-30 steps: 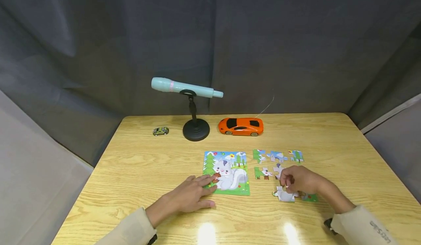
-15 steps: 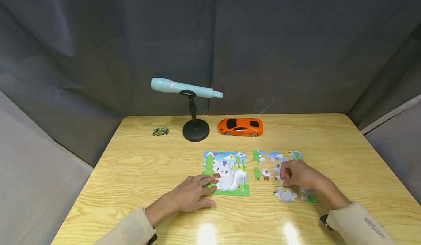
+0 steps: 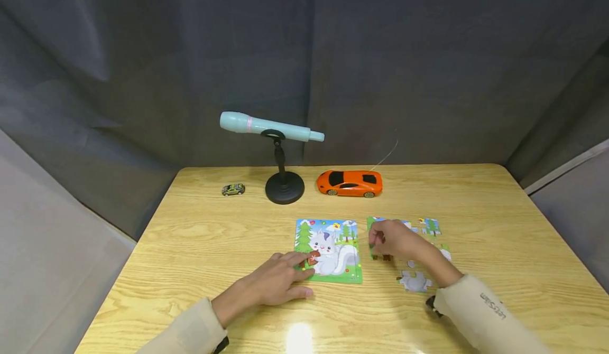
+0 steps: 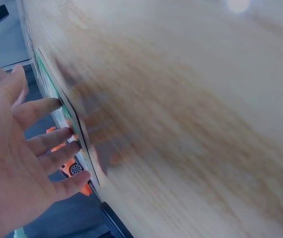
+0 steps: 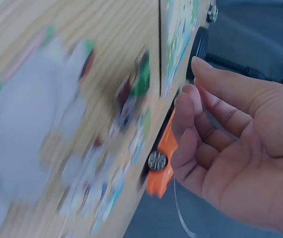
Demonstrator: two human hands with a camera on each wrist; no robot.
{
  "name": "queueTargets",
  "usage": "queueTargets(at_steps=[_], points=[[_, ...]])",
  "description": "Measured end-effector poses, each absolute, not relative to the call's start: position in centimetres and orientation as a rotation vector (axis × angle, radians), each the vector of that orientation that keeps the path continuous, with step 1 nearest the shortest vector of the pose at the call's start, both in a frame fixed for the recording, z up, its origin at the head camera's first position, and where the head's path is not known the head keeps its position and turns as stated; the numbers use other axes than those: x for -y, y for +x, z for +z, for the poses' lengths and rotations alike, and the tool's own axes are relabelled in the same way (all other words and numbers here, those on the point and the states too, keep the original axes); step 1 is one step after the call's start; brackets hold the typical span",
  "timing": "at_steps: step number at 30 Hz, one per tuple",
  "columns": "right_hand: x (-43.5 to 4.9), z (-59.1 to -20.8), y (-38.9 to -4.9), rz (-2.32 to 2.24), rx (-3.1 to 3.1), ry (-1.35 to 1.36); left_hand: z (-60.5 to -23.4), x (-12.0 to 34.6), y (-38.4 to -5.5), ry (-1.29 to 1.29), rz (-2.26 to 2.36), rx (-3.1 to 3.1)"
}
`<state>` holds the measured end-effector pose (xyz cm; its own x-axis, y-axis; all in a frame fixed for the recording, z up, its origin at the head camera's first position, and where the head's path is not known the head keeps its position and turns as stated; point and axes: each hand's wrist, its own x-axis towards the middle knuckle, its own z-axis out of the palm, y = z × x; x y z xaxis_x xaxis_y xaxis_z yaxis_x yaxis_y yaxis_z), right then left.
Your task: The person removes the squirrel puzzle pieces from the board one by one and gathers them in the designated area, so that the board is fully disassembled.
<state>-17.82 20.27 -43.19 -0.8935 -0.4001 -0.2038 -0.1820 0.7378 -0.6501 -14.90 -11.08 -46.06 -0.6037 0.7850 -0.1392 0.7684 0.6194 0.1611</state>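
A square squirrel picture [image 3: 304, 235] lies flat on the wooden table. My left hand [image 3: 280, 280] rests on its lower left part with spread, fairly straight fingers; the left wrist view shows the fingertips [image 4: 68, 133] at the picture's edge. To its right are loose jigsaw pieces, among them a grey-white one [image 3: 414, 281] and a tree one [image 3: 431, 226]. Over the left pieces hovers my right hand [image 3: 397, 240], loosely curled, covering several of them. In the right wrist view a gap shows between its thumb and index finger, with nothing held. A green and brown piece [image 5: 141, 74] is near those fingers.
Along the back of the table [image 3: 214, 227] stand a small patterned toy car [image 3: 233, 189], a light blue microphone [image 3: 290, 131] on a black stand [image 3: 284, 187], and an orange toy car [image 3: 349, 184] with a thin wire. Dark curtains [image 3: 404, 68] hang behind.
My right hand has moved left from the middle pieces to the left ones, uncovering pieces on the right. The left hand stays in place on the picture.
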Motion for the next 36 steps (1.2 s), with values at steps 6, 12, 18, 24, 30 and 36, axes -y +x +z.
queueTargets(at_steps=[6,12,18,24,30,36], points=[[-16.8,-43.7,-18.6,-0.901,-2.609,-0.495,-46.0,11.2,-14.9,1.286,0.141,-2.645],[-13.1,-44.3,-19.2,-0.887,-2.606,-0.535,-45.9,11.6,-14.9,1.255,0.152,-2.662],[-10.5,-44.8,-19.5,-0.921,-2.59,-0.555,-45.8,12.0,-14.9,1.234,0.158,-2.672],[-9.2,-45.4,-19.6,-0.984,-2.541,-0.516,-46.2,12.3,-14.7,1.232,0.148,-2.652],[-8.6,-45.8,-19.6,-1.044,-2.504,-0.519,-46.3,12.4,-14.4,1.205,0.149,-2.633],[-7.9,-45.8,-19.6,-1.024,-2.497,-0.498,-46.3,12.4,-14.4,1.199,0.134,-2.636]])
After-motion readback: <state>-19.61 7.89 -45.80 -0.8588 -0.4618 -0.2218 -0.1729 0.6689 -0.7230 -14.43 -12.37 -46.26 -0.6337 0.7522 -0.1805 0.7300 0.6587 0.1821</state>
